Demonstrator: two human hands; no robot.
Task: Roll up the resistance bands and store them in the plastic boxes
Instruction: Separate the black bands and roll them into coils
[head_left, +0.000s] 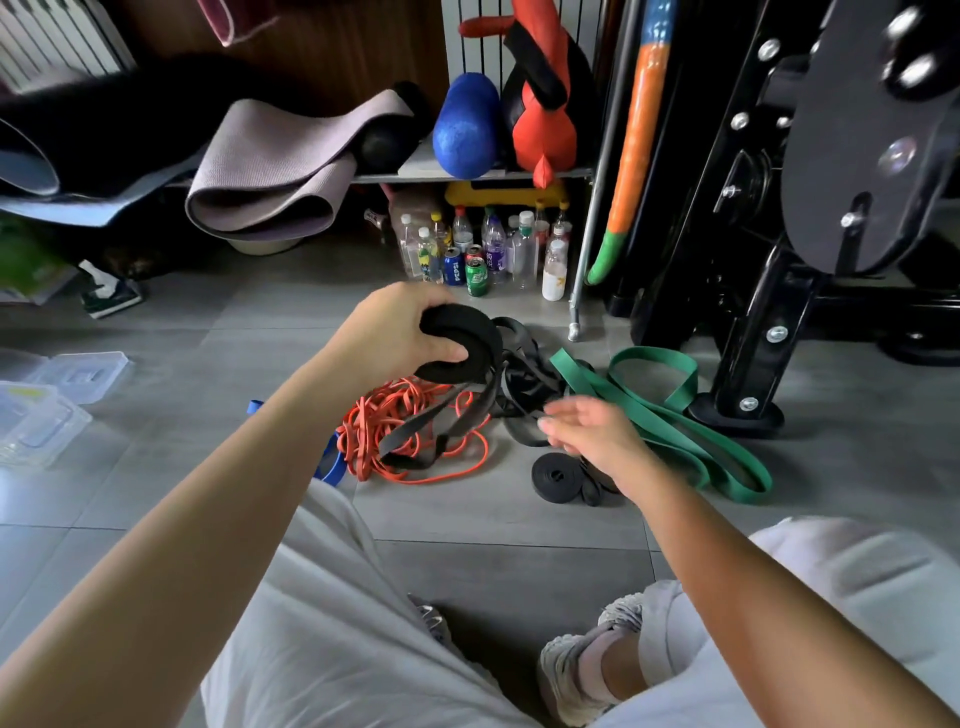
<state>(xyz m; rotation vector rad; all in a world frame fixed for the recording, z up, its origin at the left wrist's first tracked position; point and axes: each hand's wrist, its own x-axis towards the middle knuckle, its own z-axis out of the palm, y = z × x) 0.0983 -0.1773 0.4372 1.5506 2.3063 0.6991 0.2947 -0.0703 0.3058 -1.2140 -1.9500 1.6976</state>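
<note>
My left hand (397, 325) grips a partly rolled black band (467, 345) above the floor, thumb pressed on the roll's face; its loose tails hang down over the orange bands (410, 436). My right hand (592, 431) hovers lower right, blurred, fingers relaxed and holding nothing. A finished black roll (558, 477) lies flat on the tiles just below that hand. A tangle of black bands (524, 384) sits behind, a wide green band (670, 415) sprawls to the right, and a blue band (330, 465) peeks out beside my left forearm. Clear plastic boxes (39, 421) stand at the far left.
Bottles and cans (483, 254) crowd under a shelf straight ahead. A black machine frame (769, 291) with its foot fills the right. Rolled mats (280, 171) lie on the shelf at left. My knees and one shoe (576, 670) are at the bottom.
</note>
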